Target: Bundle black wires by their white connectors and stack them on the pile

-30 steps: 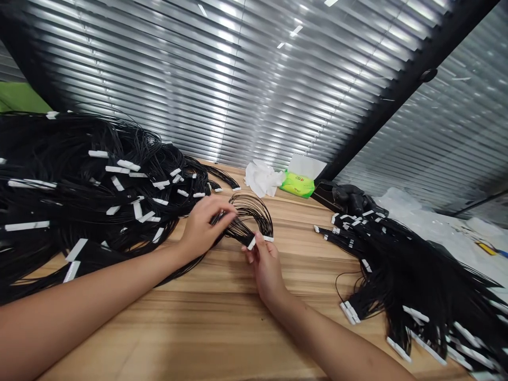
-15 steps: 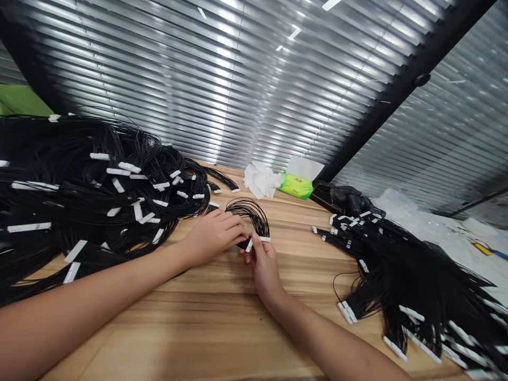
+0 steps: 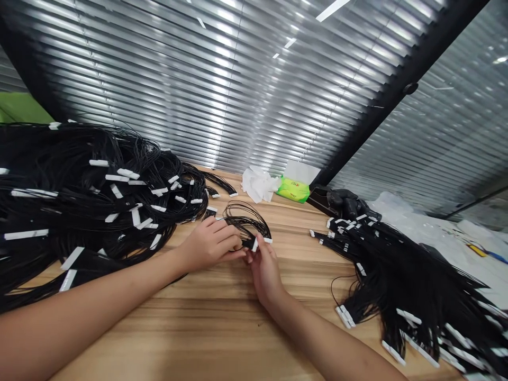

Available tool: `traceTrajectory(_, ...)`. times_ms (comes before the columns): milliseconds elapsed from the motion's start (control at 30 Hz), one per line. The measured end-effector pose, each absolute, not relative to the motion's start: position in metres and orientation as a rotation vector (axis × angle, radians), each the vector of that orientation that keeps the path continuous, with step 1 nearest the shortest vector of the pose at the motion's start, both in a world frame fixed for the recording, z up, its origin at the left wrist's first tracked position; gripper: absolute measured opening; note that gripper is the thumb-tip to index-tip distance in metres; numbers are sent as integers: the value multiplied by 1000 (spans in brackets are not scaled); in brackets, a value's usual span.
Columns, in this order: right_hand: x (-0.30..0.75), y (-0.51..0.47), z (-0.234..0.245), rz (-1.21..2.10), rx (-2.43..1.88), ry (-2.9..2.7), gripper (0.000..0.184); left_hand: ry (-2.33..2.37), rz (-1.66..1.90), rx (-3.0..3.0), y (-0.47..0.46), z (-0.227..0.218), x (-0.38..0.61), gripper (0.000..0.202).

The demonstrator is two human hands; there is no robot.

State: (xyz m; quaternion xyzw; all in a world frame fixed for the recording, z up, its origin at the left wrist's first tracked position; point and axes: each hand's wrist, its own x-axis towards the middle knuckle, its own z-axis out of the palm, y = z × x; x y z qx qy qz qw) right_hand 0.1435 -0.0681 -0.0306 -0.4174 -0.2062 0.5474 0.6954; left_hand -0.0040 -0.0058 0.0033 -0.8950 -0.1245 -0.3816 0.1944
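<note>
A small looped bundle of thin black wires point(image 3: 246, 219) with white connector ends lies on the wooden table point(image 3: 222, 317) at the centre. My left hand point(image 3: 210, 244) is closed on the bundle's straight part, fingers pinched together. My right hand point(image 3: 264, 270) pinches the white connector end point(image 3: 255, 244) of the same bundle, right beside the left fingertips. The two hands touch or nearly touch at the bundle.
A large heap of black wire harnesses with white connectors point(image 3: 79, 196) fills the left side. A second heap point(image 3: 400, 275) spreads along the right. Crumpled white tissue point(image 3: 257, 184) and a green tissue pack point(image 3: 294, 189) sit at the back, in front of slatted blinds point(image 3: 238, 84).
My left hand slid along the wires toward the right hand and closed beside the connector end. The loop drew in tighter. The camera tilted slightly.
</note>
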Motion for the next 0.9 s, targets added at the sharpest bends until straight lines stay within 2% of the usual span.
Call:
traceTrajectory(100, 144, -66, -27, 1218, -871, -425, 31, -365, -1135, -2552, -5, 1, -7, 8)
traceTrajectory(200, 143, -65, -27, 1200, -855, -407, 33, -490, -1210, -2619, 1, -2, -12, 16)
traceTrajectory(400, 136, -64, -37, 1169, -955, -436, 44, -737, -1345, -2670, 8, -4, -17, 14)
traceTrajectory(533, 134, -61, -41, 1166, -919, -417, 46, -453, -1204, -2825, 2, -3, -15, 12)
traceTrajectory(667, 135, -61, -35, 1221, -823, -411, 40, -279, -1136, -2917, -3, -4, -13, 15)
traceTrajectory(833, 132, -63, -32, 1439, -683, -301, 27, -783, -1282, -3025, 6, -5, -14, 39)
traceTrajectory(900, 130, -63, -33, 1507, -648, -284, 25, -947, -1352, -2981, 10, -4, -15, 38)
